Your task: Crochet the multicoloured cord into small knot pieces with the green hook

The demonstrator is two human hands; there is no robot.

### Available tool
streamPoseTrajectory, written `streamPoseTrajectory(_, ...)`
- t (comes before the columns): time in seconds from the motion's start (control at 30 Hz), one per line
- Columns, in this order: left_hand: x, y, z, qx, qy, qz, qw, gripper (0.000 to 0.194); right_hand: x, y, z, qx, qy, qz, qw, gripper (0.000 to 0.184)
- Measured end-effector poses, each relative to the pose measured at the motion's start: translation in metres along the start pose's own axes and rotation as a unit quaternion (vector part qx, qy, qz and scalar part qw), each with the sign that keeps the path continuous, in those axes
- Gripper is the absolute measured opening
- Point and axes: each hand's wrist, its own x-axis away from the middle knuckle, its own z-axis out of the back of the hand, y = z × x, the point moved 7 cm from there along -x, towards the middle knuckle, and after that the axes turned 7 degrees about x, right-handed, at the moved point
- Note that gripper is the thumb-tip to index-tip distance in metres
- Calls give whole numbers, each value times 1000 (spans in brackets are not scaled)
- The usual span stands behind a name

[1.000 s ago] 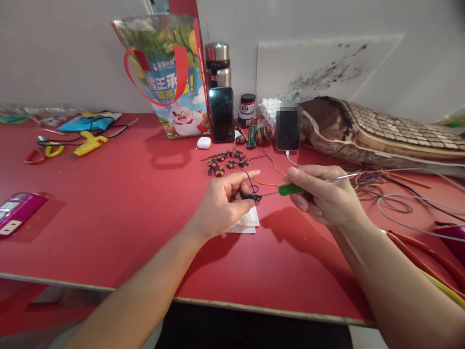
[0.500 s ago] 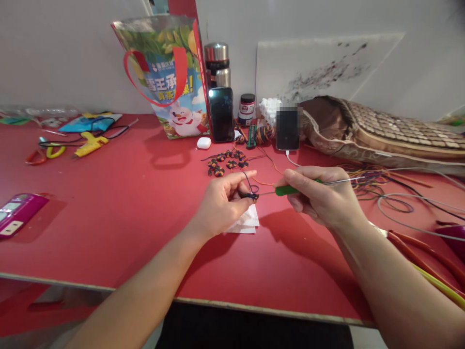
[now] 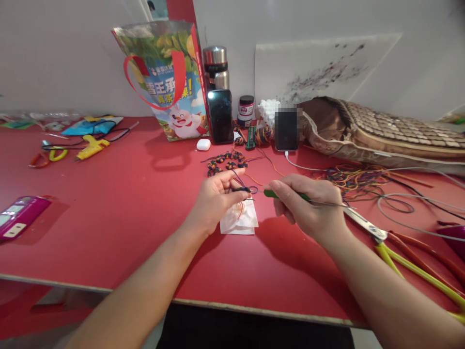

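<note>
My left hand (image 3: 218, 198) pinches a small dark knotted cord piece (image 3: 242, 189) between thumb and fingers, its index finger stretched out with a loop of dark cord by it. In my right hand (image 3: 308, 203) is a green-handled crochet hook (image 3: 271, 194), its thin metal shaft reaching left to the cord piece; a second thin metal end sticks out on the right. Whether the tip is inside the knot is too small to tell. Below the left fingers lies a white paper (image 3: 238, 224) with reddish threads on it. Several knotted multicoloured cord pieces (image 3: 230, 157) lie just beyond.
Large scissors (image 3: 379, 233) with red and yellow handles lie right, near my forearm. Behind are a tangle of cords (image 3: 358, 178), a charging phone (image 3: 286, 131), another phone (image 3: 221, 116), a gift bag (image 3: 178, 92) and a white earbud case (image 3: 203, 144). A yellow glue gun (image 3: 91, 148) lies left.
My right hand has lowered slightly and the hook has shifted left and tilted. My left hand has moved a little left, uncovering more of the white paper. The scissors' blades now show.
</note>
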Motion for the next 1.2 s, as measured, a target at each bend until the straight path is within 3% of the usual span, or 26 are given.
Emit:
streamPoseTrajectory(0.1, -2, -3, 1, 96, -18, 47, 994, 59, 3, -1, -8, -23, -5, 27, 999, 35)
streamPoseTrajectory(0.2, 1, -9, -4, 177, -37, 104, 978, 54, 9, -12, -19, 29, -11, 155, 987, 21)
streamPoseTrajectory(0.3, 4, -13, -12, 234, -52, 126, 963, 49, 20, -26, -24, 161, 36, 317, 934, 26)
streamPoseTrajectory(0.43, 6, -14, -13, 229, -22, 95, 968, 55, 26, -33, -28, 249, 53, 417, 873, 27)
streamPoseTrajectory(0.53, 6, -12, -10, 209, 1, 57, 976, 57, 25, -37, -26, 253, 43, 423, 869, 27)
streamPoseTrajectory(0.67, 4, -6, -3, 189, 9, 21, 982, 59, 23, -38, -21, 236, 39, 389, 890, 31)
streamPoseTrajectory(0.83, 0, -2, 4, 176, -15, 43, 983, 55, 19, -29, -21, 151, -5, 351, 924, 30)
streamPoseTrajectory(0.9, -1, -4, 3, 184, -22, 71, 980, 52, 20, -26, -25, 176, -5, 362, 915, 36)
streamPoseTrajectory(1.0, 0, -5, 0, 226, -16, 74, 971, 47, 25, -25, -37, 261, 23, 396, 880, 50)
streamPoseTrajectory(1.1, 1, 0, 0, 216, 19, 12, 976, 46, 27, -26, -47, 311, 62, 393, 863, 55)
streamPoseTrajectory(1.2, 4, 9, 2, 136, 41, -57, 988, 52, 27, -29, -53, 328, 75, 381, 861, 53)
